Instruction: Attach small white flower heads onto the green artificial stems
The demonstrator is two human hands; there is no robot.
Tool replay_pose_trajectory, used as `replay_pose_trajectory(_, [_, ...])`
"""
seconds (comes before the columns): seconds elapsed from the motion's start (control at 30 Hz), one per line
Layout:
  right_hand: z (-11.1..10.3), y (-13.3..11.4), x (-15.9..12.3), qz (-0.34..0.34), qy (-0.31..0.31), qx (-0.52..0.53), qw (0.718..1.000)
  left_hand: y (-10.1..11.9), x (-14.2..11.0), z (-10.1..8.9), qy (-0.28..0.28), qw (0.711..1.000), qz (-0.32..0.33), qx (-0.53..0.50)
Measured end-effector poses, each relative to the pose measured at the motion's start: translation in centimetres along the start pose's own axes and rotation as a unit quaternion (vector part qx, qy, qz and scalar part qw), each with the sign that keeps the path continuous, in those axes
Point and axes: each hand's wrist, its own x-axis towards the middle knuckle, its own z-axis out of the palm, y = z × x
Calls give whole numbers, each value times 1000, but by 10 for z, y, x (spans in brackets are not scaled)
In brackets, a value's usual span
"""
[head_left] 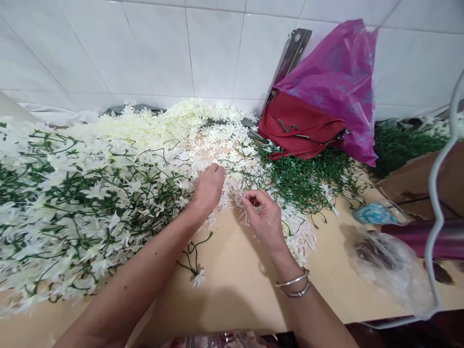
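Note:
My left hand (209, 189) reaches into the loose white artificial blossoms (232, 140), its fingers curled together. What lies under its fingertips is hidden. Thumb and forefinger of my right hand (264, 216) pinch a small white artificial flower (238, 197). Pale thin flower stamens (227, 195) lie scattered between the two hands. To the left is a big heap of white flowers on green stems (97, 193). Green plastic stems (300, 186) are piled right of my right hand. One stem with a white blossom (198, 277) rests on the table near my left forearm.
A red handbag (302, 123) and a purple plastic bag (337, 82) lean at the tiled wall (213, 53). On the table (224, 270), a clear plastic bag (391, 266), a purple cylinder (445, 237) and a cardboard box (424, 181) stand right. A grey cable (435, 193) hangs in front.

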Motion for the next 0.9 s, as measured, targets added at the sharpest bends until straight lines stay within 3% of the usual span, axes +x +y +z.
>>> replay_pose_trajectory(0.1, [1,0,0,32,9,48,998,-2,-13,-8,35,997,-10,-72])
replay_pose_trajectory(0.17, [2,-2,0,69,18,122,990,-2,-25,-14,51,975,-52,-210])
replay_pose_trajectory(0.27, [4,-5,2,114,30,241,963,1,-42,-19,9,881,-137,-453])
replay_pose_trajectory(0.33, [6,-7,2,114,39,276,954,3,-52,-21,-14,825,-170,-539])
replay_pose_trajectory(0.5, [9,-11,-3,84,52,250,963,11,-70,-29,-5,802,-204,-561])
replay_pose_trajectory(0.77, [12,-20,-13,-15,20,124,992,22,-86,-28,-1,728,-218,-651])
replay_pose_trajectory(0.9, [12,-19,-14,-64,33,52,996,21,-89,-24,-23,687,-232,-688])
